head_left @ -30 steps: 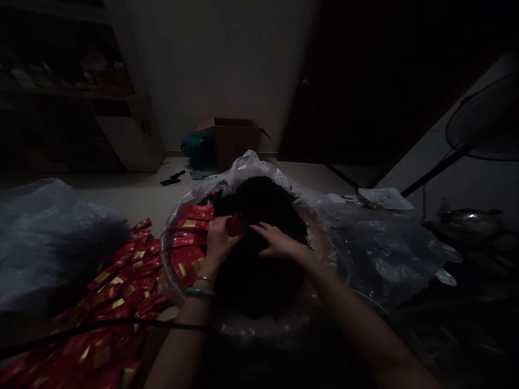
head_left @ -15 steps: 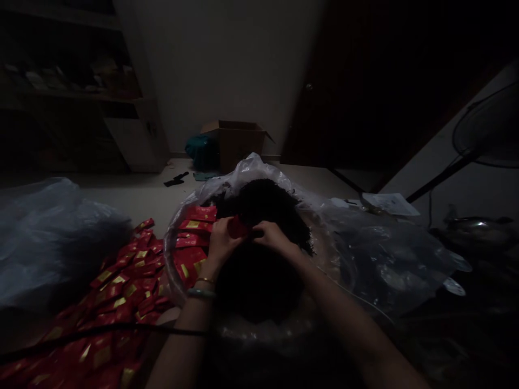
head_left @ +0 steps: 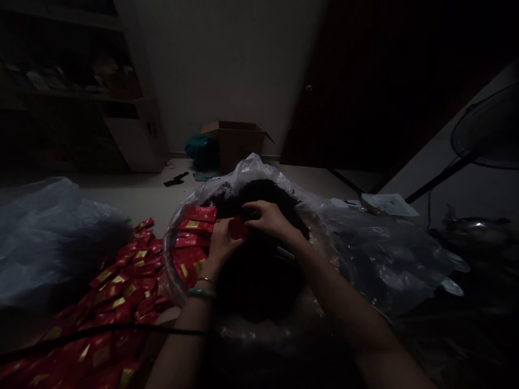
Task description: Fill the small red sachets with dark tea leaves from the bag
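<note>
My left hand (head_left: pixel 221 240) is closed on a small red packet (head_left: pixel 238 228) and holds it over a heap of dark loose material (head_left: pixel 259 254) in a clear plastic bag (head_left: pixel 365 254). My right hand (head_left: pixel 265 218) pinches at the packet's top edge, fingers curled; what is between its fingertips is too dark to make out. More red packets with gold labels (head_left: pixel 194 227) lie stacked inside the bag's left rim, just beyond my left hand. The scene is very dim.
Many red and gold packets (head_left: pixel 117 292) are spread on the floor at the left, beside a grey plastic bag (head_left: pixel 48 237). A cardboard box (head_left: pixel 237 140) and shelves (head_left: pixel 73 92) stand at the back. A fan (head_left: pixel 482 135) and papers (head_left: pixel 389 204) are at the right.
My right hand has come from the dark heap to the packet and now sits above its top edge. My left hand has kept the packet almost still.
</note>
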`<state>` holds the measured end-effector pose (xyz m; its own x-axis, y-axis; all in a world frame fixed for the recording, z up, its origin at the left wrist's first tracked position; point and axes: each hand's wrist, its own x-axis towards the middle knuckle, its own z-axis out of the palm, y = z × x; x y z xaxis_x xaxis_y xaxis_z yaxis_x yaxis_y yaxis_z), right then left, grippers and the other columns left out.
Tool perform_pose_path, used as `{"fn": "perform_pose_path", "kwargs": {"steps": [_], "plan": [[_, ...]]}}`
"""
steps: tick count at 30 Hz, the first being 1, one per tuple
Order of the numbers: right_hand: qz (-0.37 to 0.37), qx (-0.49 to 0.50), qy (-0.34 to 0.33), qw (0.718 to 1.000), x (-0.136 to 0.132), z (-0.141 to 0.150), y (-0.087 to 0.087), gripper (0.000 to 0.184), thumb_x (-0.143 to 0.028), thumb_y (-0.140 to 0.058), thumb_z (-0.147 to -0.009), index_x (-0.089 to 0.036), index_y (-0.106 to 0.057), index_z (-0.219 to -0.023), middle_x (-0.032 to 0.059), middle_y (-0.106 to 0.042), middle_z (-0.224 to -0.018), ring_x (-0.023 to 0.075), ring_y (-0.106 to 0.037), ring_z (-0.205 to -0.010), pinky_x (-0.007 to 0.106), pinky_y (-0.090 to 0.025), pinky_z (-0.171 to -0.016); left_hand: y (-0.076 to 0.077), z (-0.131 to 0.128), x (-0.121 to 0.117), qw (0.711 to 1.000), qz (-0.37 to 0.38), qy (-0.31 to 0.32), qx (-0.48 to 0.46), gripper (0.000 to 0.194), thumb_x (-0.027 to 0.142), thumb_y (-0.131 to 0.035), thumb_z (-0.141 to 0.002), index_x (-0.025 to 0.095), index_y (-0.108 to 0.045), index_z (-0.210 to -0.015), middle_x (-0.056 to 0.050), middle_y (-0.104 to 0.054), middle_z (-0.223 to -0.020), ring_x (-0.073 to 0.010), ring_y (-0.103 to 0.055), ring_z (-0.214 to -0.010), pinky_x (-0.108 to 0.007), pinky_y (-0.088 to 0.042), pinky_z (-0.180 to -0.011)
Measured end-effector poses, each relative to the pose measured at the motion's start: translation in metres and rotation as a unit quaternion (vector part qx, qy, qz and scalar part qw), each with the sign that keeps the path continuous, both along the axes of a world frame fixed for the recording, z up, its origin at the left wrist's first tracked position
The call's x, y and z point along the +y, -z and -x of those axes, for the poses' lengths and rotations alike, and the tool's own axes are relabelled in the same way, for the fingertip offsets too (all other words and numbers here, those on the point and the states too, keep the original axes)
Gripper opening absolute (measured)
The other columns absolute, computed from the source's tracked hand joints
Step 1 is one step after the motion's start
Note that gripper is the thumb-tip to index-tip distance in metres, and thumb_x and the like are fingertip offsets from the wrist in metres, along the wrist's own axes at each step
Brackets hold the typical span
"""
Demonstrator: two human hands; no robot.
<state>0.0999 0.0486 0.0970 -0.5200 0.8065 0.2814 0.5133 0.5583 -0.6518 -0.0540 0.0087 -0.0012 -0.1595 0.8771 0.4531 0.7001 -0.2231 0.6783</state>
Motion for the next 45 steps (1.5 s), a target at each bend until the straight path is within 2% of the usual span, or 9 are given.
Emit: {"fn": "perform_pose_path", "kwargs": {"steps": [9, 16, 20, 24, 28, 32, 39, 42, 45], "plan": [[-0.030, 0.016, 0.017, 0.999, -0.005, 0.011, 0.004, 0.014, -0.017, -0.064, -0.076, -0.019, -0.069, -0.089, 0.0038, -0.066, -0.091, 0.0157, -0.062, -0.085, 0.028, -0.049, -0.078, -0.002, -0.002, -0.002, 1.000, 0.002, 0.006, -0.005, 0.039, 0.033, -0.075, -0.064, 0.019, -0.059, -0.097, -0.005, -0.063, -0.091, -0.0213, -0.058, -0.086, -0.034, -0.046, -0.078], [-0.052, 0.057, 0.052, 0.996, -0.012, 0.001, 0.006, 0.018, -0.021, -0.051, -0.087, -0.019, -0.068, -0.093, 0.0045, -0.067, -0.093, 0.0160, -0.061, -0.086, 0.029, -0.047, -0.078, 0.000, -0.002, -0.001, 1.000, -0.010, -0.010, -0.027, 0.041, 0.034, -0.075, -0.063, 0.018, -0.057, -0.097, -0.006, -0.062, -0.092, -0.0214, -0.058, -0.085, -0.034, -0.047, -0.078], [-0.123, -0.069, 0.014, 0.990, -0.030, -0.001, 0.015, 0.016, -0.029, -0.067, -0.078, -0.020, -0.068, -0.091, 0.0070, -0.062, -0.097, 0.0201, -0.053, -0.092, 0.032, -0.045, -0.079, 0.002, -0.004, -0.002, 0.997, -0.060, -0.028, -0.032, 0.045, 0.031, -0.073, -0.064, 0.017, -0.054, -0.102, -0.008, -0.059, -0.094, -0.0239, -0.056, -0.091, -0.037, -0.046, -0.083], [-0.170, -0.174, 0.016, 0.970, -0.039, 0.000, 0.018, 0.009, -0.020, -0.057, -0.085, -0.019, -0.065, -0.081, 0.0088, -0.060, -0.095, 0.0209, -0.050, -0.091, 0.031, -0.043, -0.076, -0.001, -0.008, -0.004, 0.996, -0.071, -0.008, -0.043, 0.056, 0.029, -0.078, -0.056, 0.018, -0.054, -0.105, -0.008, -0.057, -0.098, -0.0250, -0.054, -0.096, -0.039, -0.044, -0.088], [-0.121, -0.100, -0.038, 0.987, -0.030, -0.012, 0.014, 0.012, -0.008, -0.051, -0.083, -0.017, -0.058, -0.085, 0.0066, -0.061, -0.090, 0.0173, -0.053, -0.085, 0.028, -0.043, -0.076, -0.010, -0.007, -0.006, 0.986, -0.011, 0.079, -0.149, 0.045, 0.036, -0.076, -0.058, 0.019, -0.058, -0.096, -0.008, -0.058, -0.105, -0.0251, -0.053, -0.103, -0.040, -0.043, -0.092], [-0.026, -0.010, -0.072, 0.997, -0.021, -0.027, 0.012, 0.013, -0.008, -0.055, -0.076, -0.017, -0.056, -0.085, 0.0011, -0.062, -0.081, 0.0137, -0.056, -0.072, 0.025, -0.043, -0.066, -0.020, -0.007, -0.011, 0.909, 0.129, 0.210, -0.335, 0.034, 0.041, -0.065, -0.071, 0.016, -0.058, -0.093, -0.004, -0.066, -0.093, -0.0196, -0.061, -0.088, -0.032, -0.047, -0.081], [0.027, 0.077, -0.009, 0.997, -0.019, -0.023, 0.022, 0.016, -0.017, -0.064, -0.071, -0.018, -0.062, -0.087, -0.0003, -0.065, -0.079, 0.0143, -0.060, -0.074, 0.026, -0.045, -0.069, -0.024, -0.013, -0.014, 0.871, 0.177, 0.189, -0.418, 0.045, 0.043, -0.077, -0.057, 0.015, -0.060, -0.088, -0.001, -0.068, -0.079, -0.0159, -0.062, -0.073, -0.025, -0.046, -0.067], [0.021, 0.090, -0.024, 0.995, -0.018, -0.020, 0.026, 0.029, -0.015, -0.065, -0.069, -0.019, -0.063, -0.098, 0.0003, -0.065, -0.084, 0.0141, -0.060, -0.077, 0.026, -0.046, -0.071, -0.023, -0.014, -0.013, 0.872, 0.172, 0.183, -0.420, 0.045, 0.050, -0.071, -0.062, 0.013, -0.064, -0.087, -0.002, -0.067, -0.078, -0.0145, -0.060, -0.069, -0.023, -0.044, -0.063], [0.025, 0.131, 0.041, 0.990, -0.015, -0.018, 0.032, 0.045, -0.020, -0.071, -0.065, -0.020, -0.061, -0.109, 0.0022, -0.064, -0.089, 0.0134, -0.058, -0.072, 0.025, -0.047, -0.065, -0.022, -0.014, -0.012, 0.886, 0.159, 0.161, -0.405, 0.044, 0.055, -0.065, -0.066, 0.012, -0.065, -0.077, 0.001, -0.063, -0.065, -0.0114, -0.054, -0.058, -0.021, -0.039, -0.053]]}}
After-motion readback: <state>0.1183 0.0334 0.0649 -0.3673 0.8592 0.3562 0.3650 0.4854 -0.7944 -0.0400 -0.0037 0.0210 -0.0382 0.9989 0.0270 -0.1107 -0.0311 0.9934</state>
